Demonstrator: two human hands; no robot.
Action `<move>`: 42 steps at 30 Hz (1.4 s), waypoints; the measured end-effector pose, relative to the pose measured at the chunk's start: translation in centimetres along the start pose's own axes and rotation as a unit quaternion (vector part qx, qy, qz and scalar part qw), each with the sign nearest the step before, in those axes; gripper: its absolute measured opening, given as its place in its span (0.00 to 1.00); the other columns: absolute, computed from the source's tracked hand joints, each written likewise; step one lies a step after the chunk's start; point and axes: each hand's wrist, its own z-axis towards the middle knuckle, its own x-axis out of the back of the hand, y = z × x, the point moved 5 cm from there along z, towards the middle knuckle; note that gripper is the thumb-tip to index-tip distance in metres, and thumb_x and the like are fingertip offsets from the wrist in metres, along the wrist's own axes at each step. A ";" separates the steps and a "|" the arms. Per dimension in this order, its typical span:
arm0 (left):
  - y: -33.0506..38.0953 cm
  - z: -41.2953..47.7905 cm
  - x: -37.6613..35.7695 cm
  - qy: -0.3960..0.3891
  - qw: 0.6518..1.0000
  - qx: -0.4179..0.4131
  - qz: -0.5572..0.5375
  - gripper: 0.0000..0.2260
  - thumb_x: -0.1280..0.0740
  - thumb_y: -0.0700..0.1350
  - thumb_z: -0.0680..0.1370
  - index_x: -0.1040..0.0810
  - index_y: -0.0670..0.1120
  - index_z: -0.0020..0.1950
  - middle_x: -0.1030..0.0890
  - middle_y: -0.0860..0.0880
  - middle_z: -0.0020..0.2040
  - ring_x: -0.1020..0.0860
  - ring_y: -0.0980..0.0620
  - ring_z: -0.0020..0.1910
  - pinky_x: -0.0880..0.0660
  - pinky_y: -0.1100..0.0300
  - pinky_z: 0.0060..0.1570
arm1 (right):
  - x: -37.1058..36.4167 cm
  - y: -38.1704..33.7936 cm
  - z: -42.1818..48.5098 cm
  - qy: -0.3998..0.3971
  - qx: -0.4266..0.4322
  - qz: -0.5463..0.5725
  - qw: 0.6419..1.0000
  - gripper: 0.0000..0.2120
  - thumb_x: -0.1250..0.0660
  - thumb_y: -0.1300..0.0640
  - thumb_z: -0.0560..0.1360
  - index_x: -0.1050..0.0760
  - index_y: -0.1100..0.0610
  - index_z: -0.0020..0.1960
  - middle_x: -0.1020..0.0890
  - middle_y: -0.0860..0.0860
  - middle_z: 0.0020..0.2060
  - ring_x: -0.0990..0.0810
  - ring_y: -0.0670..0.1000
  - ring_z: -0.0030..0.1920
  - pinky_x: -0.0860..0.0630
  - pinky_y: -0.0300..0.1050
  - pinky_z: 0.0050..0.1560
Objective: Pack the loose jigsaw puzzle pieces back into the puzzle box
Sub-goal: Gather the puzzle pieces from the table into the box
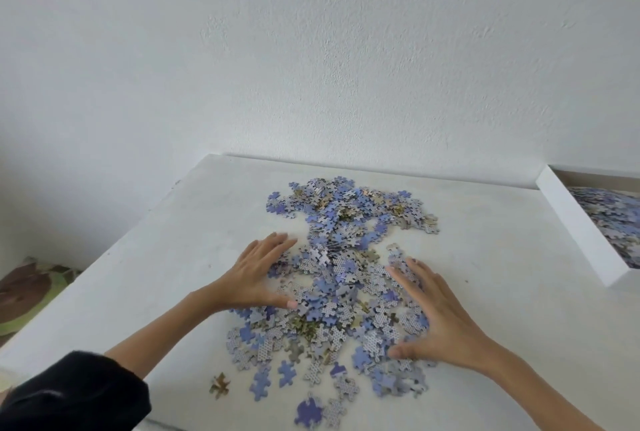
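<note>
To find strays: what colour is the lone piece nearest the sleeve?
The lone piece is olive-brown; head view.

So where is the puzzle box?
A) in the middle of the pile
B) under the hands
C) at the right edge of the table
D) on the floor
C: the white box sits at the right edge of the table with pieces inside, while the left hand and right hand rest on the loose pile.

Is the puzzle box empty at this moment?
No, the white puzzle box at the right edge of the view holds a layer of blue pieces inside its walls.
</note>
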 end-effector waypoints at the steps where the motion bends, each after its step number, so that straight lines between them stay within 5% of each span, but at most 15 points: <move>1: 0.6 0.1 -0.5 0.004 1.000 -0.005 0.017 0.52 0.54 0.83 0.56 0.60 0.58 0.73 0.59 0.54 0.76 0.59 0.54 0.75 0.60 0.48 0.72 | -0.2 -0.6 0.2 0.013 -0.005 -0.003 1.000 0.54 0.55 0.16 0.50 0.71 0.34 0.69 0.72 0.44 0.71 0.71 0.45 0.71 0.65 0.49 0.68; 7: 4.1 2.9 -1.4 0.017 0.999 0.017 0.024 0.52 0.58 0.83 0.56 0.60 0.58 0.74 0.55 0.50 0.77 0.55 0.51 0.75 0.62 0.52 0.69 | 0.1 -2.7 2.9 0.113 -0.047 -0.004 0.992 0.53 0.68 0.18 0.53 0.62 0.42 0.73 0.59 0.48 0.74 0.57 0.51 0.74 0.58 0.46 0.69; 12: 3.4 2.6 -0.7 0.002 0.998 0.019 -0.054 0.52 0.49 0.81 0.60 0.54 0.54 0.76 0.50 0.50 0.76 0.46 0.50 0.74 0.45 0.47 0.72 | 0.4 -2.0 3.0 0.168 -0.029 0.090 0.981 0.45 0.60 0.20 0.61 0.49 0.41 0.72 0.44 0.48 0.73 0.45 0.50 0.73 0.43 0.54 0.71; 15: 2.6 1.5 0.2 0.032 0.996 0.031 -0.082 0.48 0.50 0.79 0.63 0.49 0.54 0.76 0.46 0.51 0.76 0.42 0.51 0.73 0.41 0.48 0.71 | 1.2 -1.4 2.1 0.200 -0.035 0.139 0.969 0.43 0.55 0.21 0.63 0.43 0.41 0.71 0.40 0.48 0.73 0.42 0.50 0.72 0.42 0.57 0.70; 23: 1.0 -1.3 -0.4 0.060 0.993 0.094 0.031 0.51 0.68 0.79 0.60 0.49 0.52 0.76 0.51 0.50 0.77 0.54 0.52 0.75 0.62 0.52 0.70 | -0.6 -1.2 0.4 0.136 -0.088 0.027 0.986 0.51 0.64 0.19 0.57 0.52 0.43 0.74 0.53 0.48 0.75 0.56 0.50 0.75 0.59 0.51 0.73; 30: 4.2 -0.6 1.2 0.130 0.962 0.120 -0.207 0.53 0.58 0.82 0.60 0.41 0.48 0.74 0.42 0.47 0.75 0.39 0.47 0.71 0.40 0.45 0.69 | 0.5 -3.2 0.7 0.183 -0.093 0.171 0.964 0.28 0.46 0.41 0.77 0.49 0.44 0.74 0.50 0.51 0.75 0.52 0.52 0.75 0.50 0.54 0.72; 42: -0.3 -10.8 0.2 0.166 0.962 0.177 -0.123 0.48 0.57 0.80 0.62 0.39 0.53 0.73 0.40 0.48 0.75 0.42 0.49 0.73 0.51 0.44 0.72 | -1.9 -3.5 -7.4 0.136 -0.104 0.141 0.975 0.46 0.55 0.19 0.60 0.51 0.40 0.73 0.52 0.50 0.75 0.57 0.50 0.75 0.56 0.53 0.72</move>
